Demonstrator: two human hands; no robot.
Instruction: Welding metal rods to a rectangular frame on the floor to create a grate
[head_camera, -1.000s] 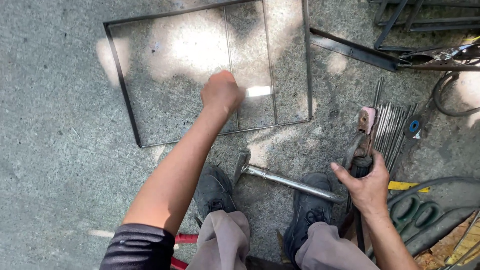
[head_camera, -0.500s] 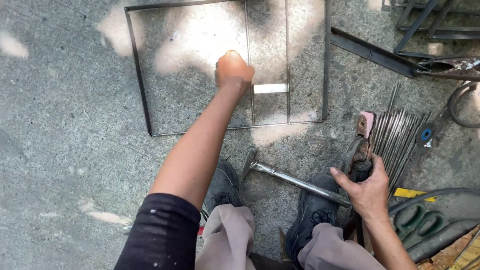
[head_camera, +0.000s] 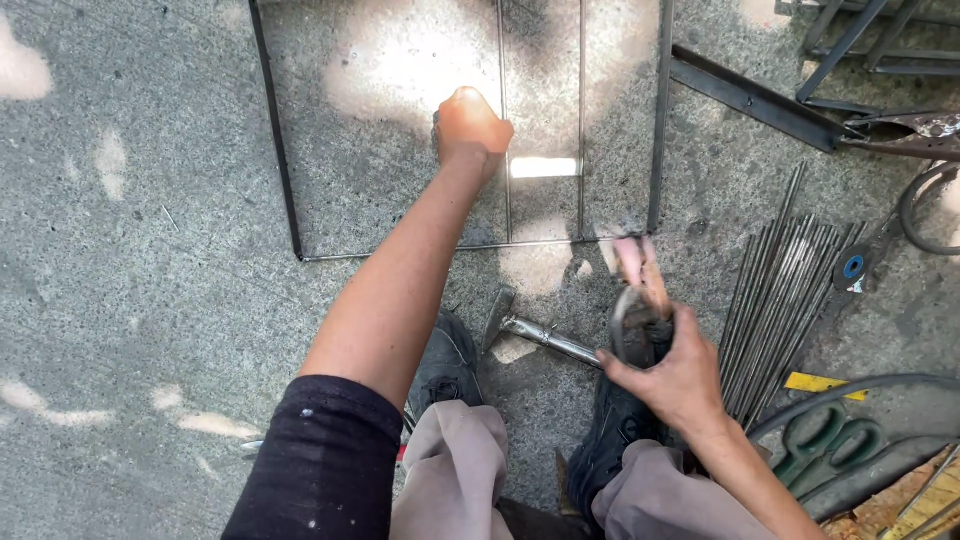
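The left hand (head_camera: 470, 125) presses the steel rod frame (head_camera: 285, 190) while the right hand (head_camera: 680, 375) clamps the electrode holder (head_camera: 640, 300); a slip may shift the frame.

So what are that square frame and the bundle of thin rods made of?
The frame looks like dark bare steel: thin straight bars, dull grey, joined at the corners. The rods look like metal too, grey and straight, though a coating cannot be ruled out.
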